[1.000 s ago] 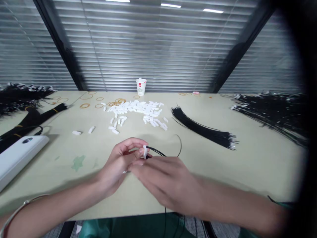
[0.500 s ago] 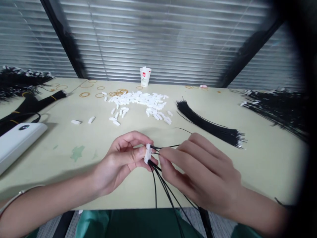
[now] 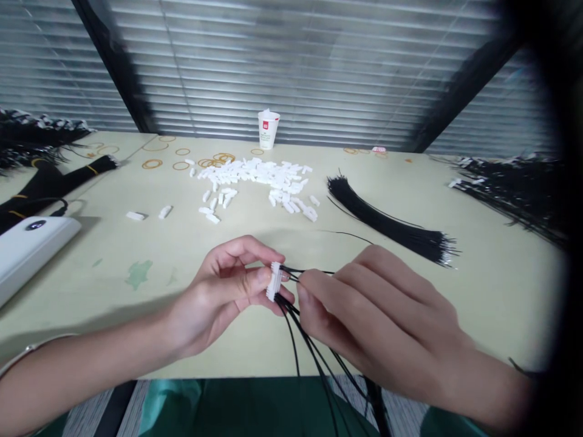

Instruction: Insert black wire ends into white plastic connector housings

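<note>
A white plastic connector housing [image 3: 274,281] is pinched between the thumb and fingers of my left hand [image 3: 228,291], held above the table's near part. Several black wires [image 3: 314,352] come out of its right side; most hang down past the table edge, and a couple run rightward from its upper end. Just right of the housing, my right hand [image 3: 387,315] has thumb and index finger closed on a thin black wire [image 3: 294,278] whose end is at the housing. Whether that end sits inside a slot is too small to tell.
Loose white connector housings [image 3: 259,173] are heaped mid-table, with rubber bands [image 3: 152,164] and a paper cup [image 3: 268,130] behind. A bundle of black wires [image 3: 392,221] lies right. Wired connectors [image 3: 514,188] are piled far right, and a white device [image 3: 34,255] lies left.
My right hand has shifted slightly right and down, its fingers still pinched on the wire. The left hand keeps its hold on the housing. The whole view has tilted slightly.
</note>
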A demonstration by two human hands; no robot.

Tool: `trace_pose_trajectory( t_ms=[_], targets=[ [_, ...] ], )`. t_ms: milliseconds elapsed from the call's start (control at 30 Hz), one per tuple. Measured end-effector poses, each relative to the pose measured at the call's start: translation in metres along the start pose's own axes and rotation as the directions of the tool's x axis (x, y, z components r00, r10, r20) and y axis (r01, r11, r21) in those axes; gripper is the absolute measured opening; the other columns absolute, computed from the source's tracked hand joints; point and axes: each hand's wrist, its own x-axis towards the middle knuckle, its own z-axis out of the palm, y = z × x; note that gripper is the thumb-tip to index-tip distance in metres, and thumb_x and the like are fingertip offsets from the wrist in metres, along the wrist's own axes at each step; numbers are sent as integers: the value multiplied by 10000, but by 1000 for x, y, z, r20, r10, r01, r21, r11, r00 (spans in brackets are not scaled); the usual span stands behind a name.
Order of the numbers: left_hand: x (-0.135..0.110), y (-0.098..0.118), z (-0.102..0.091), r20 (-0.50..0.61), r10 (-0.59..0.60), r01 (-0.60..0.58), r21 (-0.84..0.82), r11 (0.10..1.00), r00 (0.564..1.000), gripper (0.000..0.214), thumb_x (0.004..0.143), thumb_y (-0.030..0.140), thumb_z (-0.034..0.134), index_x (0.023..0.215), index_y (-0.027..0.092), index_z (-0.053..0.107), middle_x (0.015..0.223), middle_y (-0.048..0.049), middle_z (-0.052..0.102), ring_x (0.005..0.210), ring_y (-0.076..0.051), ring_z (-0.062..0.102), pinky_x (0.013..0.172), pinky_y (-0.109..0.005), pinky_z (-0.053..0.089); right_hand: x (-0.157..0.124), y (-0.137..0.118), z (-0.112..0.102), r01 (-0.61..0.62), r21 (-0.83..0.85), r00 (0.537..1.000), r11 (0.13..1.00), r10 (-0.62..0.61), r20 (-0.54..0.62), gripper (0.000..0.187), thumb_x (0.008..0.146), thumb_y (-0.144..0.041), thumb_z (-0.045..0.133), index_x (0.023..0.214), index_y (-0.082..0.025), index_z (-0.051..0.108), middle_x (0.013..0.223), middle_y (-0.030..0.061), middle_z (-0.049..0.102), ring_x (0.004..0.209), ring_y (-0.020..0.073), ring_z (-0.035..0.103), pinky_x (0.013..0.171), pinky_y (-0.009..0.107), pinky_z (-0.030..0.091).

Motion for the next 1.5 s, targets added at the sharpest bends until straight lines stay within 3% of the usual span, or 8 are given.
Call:
trace_pose_trajectory(
  t_ms=[500, 867, 1133, 1500],
  targets=[
    [1, 0, 0, 1, 18, -18, -11, 1000, 1000, 115, 799, 57, 586, 830, 143, 657, 733, 5, 649, 671, -74, 626, 612, -125, 540, -2, 1, 6, 38, -42, 999, 998, -39, -14, 79, 740, -127, 648, 742, -124, 569, 560, 11, 559, 506, 106, 416, 477, 297, 355],
    [2, -2, -1, 2, 29, -29, 5, 1000, 1000, 116, 799, 62, 586, 831, 150, 654, 748, 6, 646, 661, -92, 627, 619, -190, 569, -2, -1, 5, -18, 4, 999, 1000, 18, 29, 120, 788, -167, 597, 683, -144, 544, 560, 16, 535, 528, 109, 376, 505, 295, 345],
    [0, -2, -2, 13, 23, -23, 25, 999, 1000, 120, 808, 54, 578, 841, 148, 643, 758, 9, 651, 689, -90, 630, 643, -182, 557, 1, -2, 3, -98, 55, 990, 994, 92, 103, 240, 794, -114, 557, 573, -170, 480, 529, -3, 472, 537, 107, 319, 513, 269, 340],
    [1, -2, -2, -5, 2, -2, 34, 999, 1000, 108, 803, 68, 590, 825, 156, 648, 751, 2, 657, 693, -92, 628, 648, -174, 543, 1, -1, 2, -102, 32, 987, 994, 97, 129, 226, 802, -144, 553, 587, -169, 491, 528, -7, 452, 539, 112, 327, 507, 265, 341]
  ],
)
